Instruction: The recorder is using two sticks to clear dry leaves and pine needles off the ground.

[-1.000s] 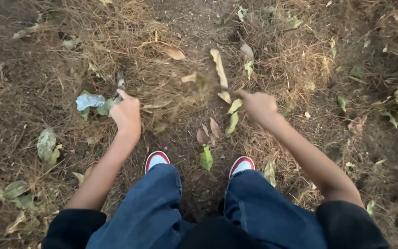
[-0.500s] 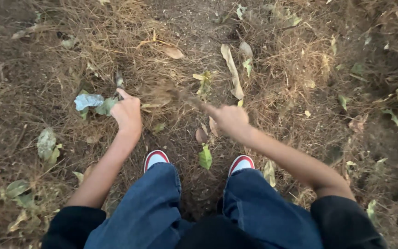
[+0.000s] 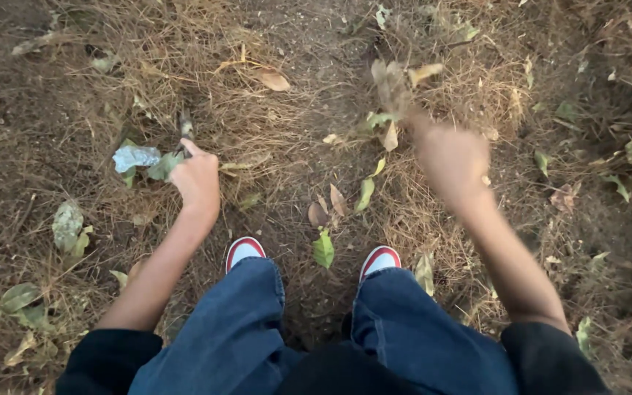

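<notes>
While blurred, right hand (image 3: 453,162) among dry leaves (image 3: 393,82).

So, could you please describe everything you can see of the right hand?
The right hand is bare and motion-blurred, reaching forward over dry straw-covered ground. Its back faces the camera and the forearm runs back to a dark sleeve. Blurred dry leaves sit just beyond its fingers; whether it grips them cannot be told.

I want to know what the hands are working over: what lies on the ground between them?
In the head view, between the left hand and the blurred right hand lie dry grass and fallen leaves.
</notes>
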